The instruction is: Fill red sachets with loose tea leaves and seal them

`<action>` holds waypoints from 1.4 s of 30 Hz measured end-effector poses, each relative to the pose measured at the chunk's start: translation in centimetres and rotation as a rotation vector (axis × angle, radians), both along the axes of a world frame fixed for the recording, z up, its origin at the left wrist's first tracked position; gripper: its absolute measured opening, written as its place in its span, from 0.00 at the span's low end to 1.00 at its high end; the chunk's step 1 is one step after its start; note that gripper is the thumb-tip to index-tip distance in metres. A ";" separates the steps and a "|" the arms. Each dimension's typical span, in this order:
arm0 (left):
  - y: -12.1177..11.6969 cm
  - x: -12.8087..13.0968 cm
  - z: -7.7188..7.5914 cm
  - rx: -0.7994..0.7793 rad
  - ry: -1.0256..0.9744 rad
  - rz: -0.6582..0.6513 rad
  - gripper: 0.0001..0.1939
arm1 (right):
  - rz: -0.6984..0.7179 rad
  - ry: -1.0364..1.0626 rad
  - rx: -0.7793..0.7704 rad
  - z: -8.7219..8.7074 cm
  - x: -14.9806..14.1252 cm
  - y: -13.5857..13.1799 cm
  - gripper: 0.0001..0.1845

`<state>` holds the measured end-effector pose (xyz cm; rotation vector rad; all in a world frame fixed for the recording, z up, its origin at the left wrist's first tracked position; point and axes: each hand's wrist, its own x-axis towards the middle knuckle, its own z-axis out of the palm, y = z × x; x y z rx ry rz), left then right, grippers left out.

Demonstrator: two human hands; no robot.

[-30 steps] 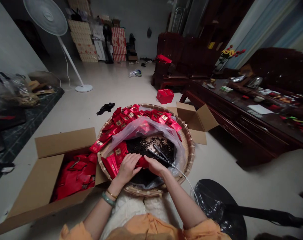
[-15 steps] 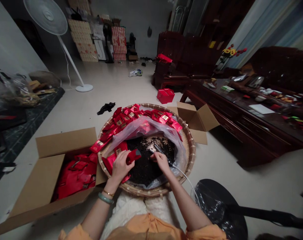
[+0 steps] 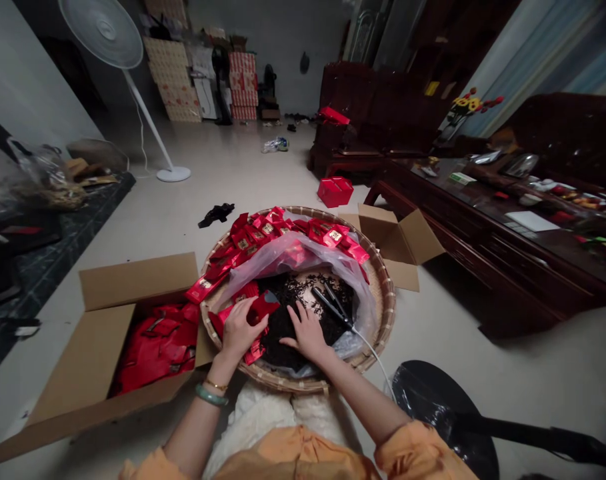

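**Hands.** The left hand [image 3: 237,337] is closed around a red foil sachet [image 3: 263,308], whose end projects past the fingers. The right hand [image 3: 307,335] is open, its fingers spread and pressed into loose dark tea leaves [image 3: 283,327].

**Primary container.** A round woven bamboo tray [image 3: 283,381] sits directly in front of the person, against a white fabric [image 3: 253,427] over the lap. It holds a translucent plastic liner [image 3: 343,270], gathered and creased, with the tea leaves heaped inside it. Glossy red sachets with small gold labels [image 3: 277,230] lie overlapping across the far half of the tray, and more lie beside the left hand. A metal hand tool with long, narrow arms [image 3: 330,307] rests on the leaves near the right hand, and a white cable [image 3: 373,357] runs from it over the tray rim.

**Adjacent containers.** An open corrugated cardboard box [image 3: 103,340] stands just left of the tray, loaded with red packets [image 3: 157,350]. A second open cardboard box [image 3: 400,240] sits behind the tray's far right edge.

**Surroundings.** A red carton [image 3: 335,192] is on the tiled floor beyond the tray. A black plastic sheet [image 3: 433,407] lies on the floor to the right. Dark carved wood furniture, including a low surface [image 3: 483,200], lines the right side.
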<state>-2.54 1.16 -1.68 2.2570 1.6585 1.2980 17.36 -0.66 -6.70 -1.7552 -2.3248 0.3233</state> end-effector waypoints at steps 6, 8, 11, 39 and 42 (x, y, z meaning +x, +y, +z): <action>-0.1 0.2 0.4 -0.041 -0.031 -0.003 0.19 | 0.171 0.275 0.027 0.3 0.9 4.2 0.25; -0.1 0.2 0.5 -0.041 -0.038 -0.008 0.19 | 0.136 0.386 0.035 0.3 1.0 5.7 0.21; 0.0 0.0 0.4 -0.022 -0.039 0.006 0.19 | -0.019 0.490 0.068 0.4 0.5 7.4 0.22; 0.4 0.8 0.4 0.016 -0.055 0.003 0.19 | -0.540 2.071 -0.765 3.4 1.6 4.7 0.18; 0.3 1.0 0.6 0.008 -0.046 -0.003 0.19 | -0.546 2.193 -0.806 3.7 1.9 4.8 0.18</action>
